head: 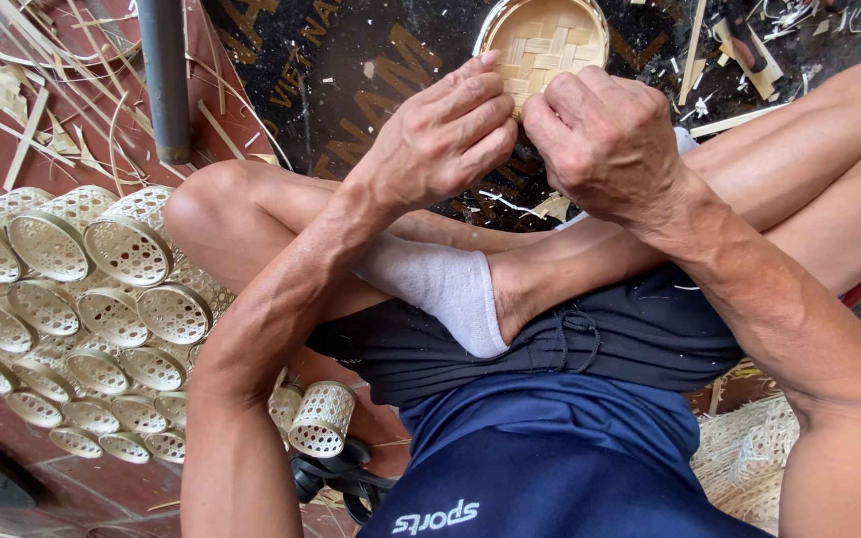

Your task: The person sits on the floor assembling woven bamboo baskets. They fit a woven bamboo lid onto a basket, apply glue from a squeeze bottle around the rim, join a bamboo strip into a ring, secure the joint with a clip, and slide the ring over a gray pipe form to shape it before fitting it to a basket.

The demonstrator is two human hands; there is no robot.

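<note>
A small round woven bamboo tray (pixel 544 38) with a bent rim is held up in front of me, over my crossed legs. My left hand (pixel 442 136) grips its near edge from the left, fingers curled over the weave. My right hand (pixel 602 142) pinches the same near edge from the right, knuckles toward me. Both hands touch each other at the tray's lower rim, which they hide.
Stacks of small woven bamboo cups (pixel 72 299) lie on the red floor at left, one loose cup (pixel 322 418) near my hip. Bamboo strips and shavings (pixel 22 110) litter the upper left; a grey pole (pixel 165 80) stands there. A dark printed mat (pixel 351 70) lies ahead.
</note>
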